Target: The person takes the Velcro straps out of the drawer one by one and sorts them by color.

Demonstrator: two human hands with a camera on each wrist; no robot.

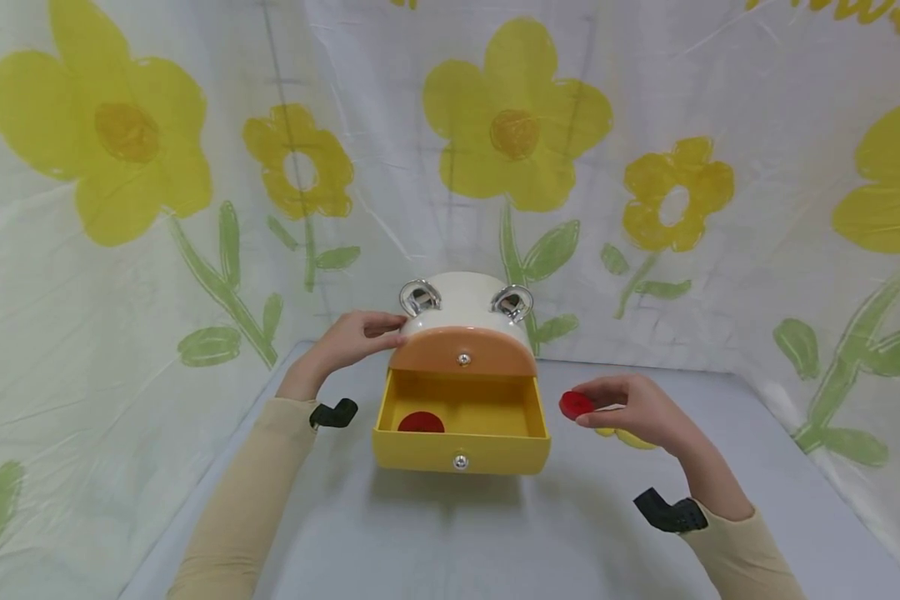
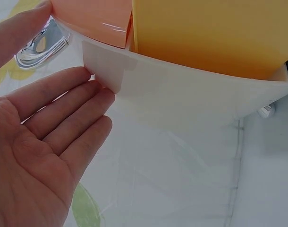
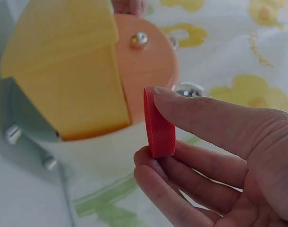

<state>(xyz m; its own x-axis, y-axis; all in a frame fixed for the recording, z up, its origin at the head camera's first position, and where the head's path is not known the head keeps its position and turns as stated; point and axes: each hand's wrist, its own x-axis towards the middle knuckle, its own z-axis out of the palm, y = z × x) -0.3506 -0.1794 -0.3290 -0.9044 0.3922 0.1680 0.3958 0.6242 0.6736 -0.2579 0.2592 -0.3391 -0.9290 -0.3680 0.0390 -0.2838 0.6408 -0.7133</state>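
A small white cabinet (image 1: 467, 300) with two silver loop handles has an orange upper drawer (image 1: 435, 350), which is closed, and a yellow lower drawer (image 1: 420, 452) pulled out. A round red piece (image 1: 421, 422) lies at the front left inside the yellow drawer. My left hand (image 1: 356, 340) rests against the cabinet's left side; in the left wrist view its fingers (image 2: 78, 101) lie nearly straight along the white wall. To the right of the drawer, my right hand (image 1: 637, 404) pinches a roll of red ribbon (image 3: 161, 125) between thumb and fingers, apart from the cabinet.
A yellow object (image 1: 633, 439) shows on the table beneath my right hand, partly hidden by it. The pale table (image 1: 450, 550) runs back to a white sheet (image 1: 390, 142) with printed yellow flowers, which also hangs at both sides.
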